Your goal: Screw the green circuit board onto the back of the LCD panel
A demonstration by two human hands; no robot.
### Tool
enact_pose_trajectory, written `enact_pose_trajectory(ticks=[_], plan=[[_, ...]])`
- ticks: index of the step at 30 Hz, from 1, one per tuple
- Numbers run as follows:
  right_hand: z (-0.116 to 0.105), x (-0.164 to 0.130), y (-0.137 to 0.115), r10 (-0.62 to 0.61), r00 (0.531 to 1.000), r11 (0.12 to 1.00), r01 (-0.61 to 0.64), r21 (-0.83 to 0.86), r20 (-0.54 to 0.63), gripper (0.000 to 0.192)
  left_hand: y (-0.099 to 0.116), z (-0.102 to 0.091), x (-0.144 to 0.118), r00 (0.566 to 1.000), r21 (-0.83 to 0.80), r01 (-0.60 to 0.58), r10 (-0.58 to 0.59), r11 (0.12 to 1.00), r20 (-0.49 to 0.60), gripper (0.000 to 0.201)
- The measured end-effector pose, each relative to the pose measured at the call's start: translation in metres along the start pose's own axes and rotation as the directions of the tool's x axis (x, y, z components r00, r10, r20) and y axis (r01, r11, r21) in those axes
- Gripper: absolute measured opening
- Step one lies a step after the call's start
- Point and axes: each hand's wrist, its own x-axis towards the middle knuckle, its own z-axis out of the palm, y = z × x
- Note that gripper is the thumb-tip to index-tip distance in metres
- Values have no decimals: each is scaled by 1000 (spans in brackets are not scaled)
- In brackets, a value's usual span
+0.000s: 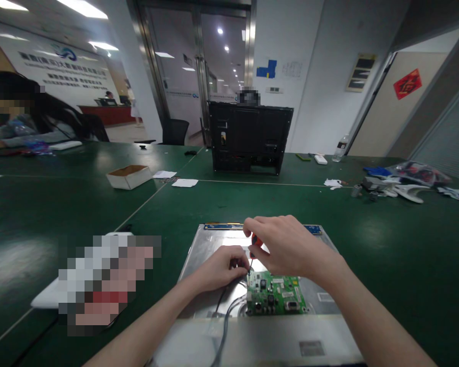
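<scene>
A metal-backed display panel (pixel 214 236) lies flat in front of me, with a green circuit board (pixel 277 294) on its middle. My right hand (pixel 286 247) is closed around the red handle of a screwdriver (pixel 255 240). The screwdriver's thin shaft points down at the board's upper left corner. Beside its tip, my left hand (pixel 227 265) has thumb and fingers pinched together at that corner; whatever is between them is too small to make out. Grey cables (pixel 226 326) run from the board's left side toward me. A blue circuit strip (pixel 313 230) edges the panel's far side.
On the green table (pixel 168 209) a black monitor casing (pixel 252 135) stands upright at the back. An open box (pixel 129 177) and a partly blurred white item (pixel 46 298) lie left. Bagged parts (pixel 416 173) and a bottle (pixel 340 149) are right. A person (pixel 42 112) sits far left.
</scene>
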Motion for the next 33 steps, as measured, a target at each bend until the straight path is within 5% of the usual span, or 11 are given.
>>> enact_pose_trajectory(ticks=[13, 22, 33], plan=[[-3, -3, -1, -14, 1000, 1000, 14, 16, -3, 11, -4, 1, -1, 999, -7, -32, 32, 999, -3, 11], [6, 5, -1, 56, 998, 986, -58, -157, -23, 23, -1, 2, -1, 1000, -47, 6, -6, 999, -11, 14], [4, 0, -1, -8, 1000, 1000, 8, 2, -18, 17, -7, 3, 0, 1000, -29, -28, 28, 999, -10, 14]])
